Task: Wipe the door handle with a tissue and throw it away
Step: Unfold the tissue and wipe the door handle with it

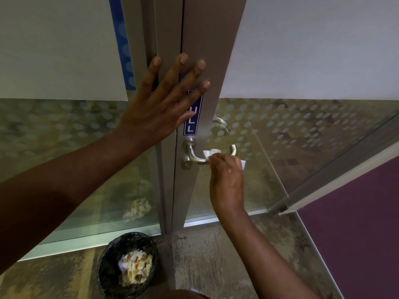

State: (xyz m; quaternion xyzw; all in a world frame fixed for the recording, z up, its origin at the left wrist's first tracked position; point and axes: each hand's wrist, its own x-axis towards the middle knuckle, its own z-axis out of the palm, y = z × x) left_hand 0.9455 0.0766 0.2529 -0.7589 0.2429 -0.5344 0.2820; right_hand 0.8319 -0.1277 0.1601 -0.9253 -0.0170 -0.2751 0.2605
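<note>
Wiping the lever handle, door braced.

My right hand (226,175) is closed round a white tissue (212,152) pressed on the metal door handle (195,156); my left hand (164,104) lies flat, fingers spread, on the door frame (212,61) (bin (127,264) below holds crumpled paper).

My tissue (212,151) is white on the silver handle (195,156); the grey frame (213,61) carries a navy sign (192,117) with white letters, the glass (302,130) has pale dots, the bin (108,270) is black mesh, and one wall (356,223) is purple
</note>
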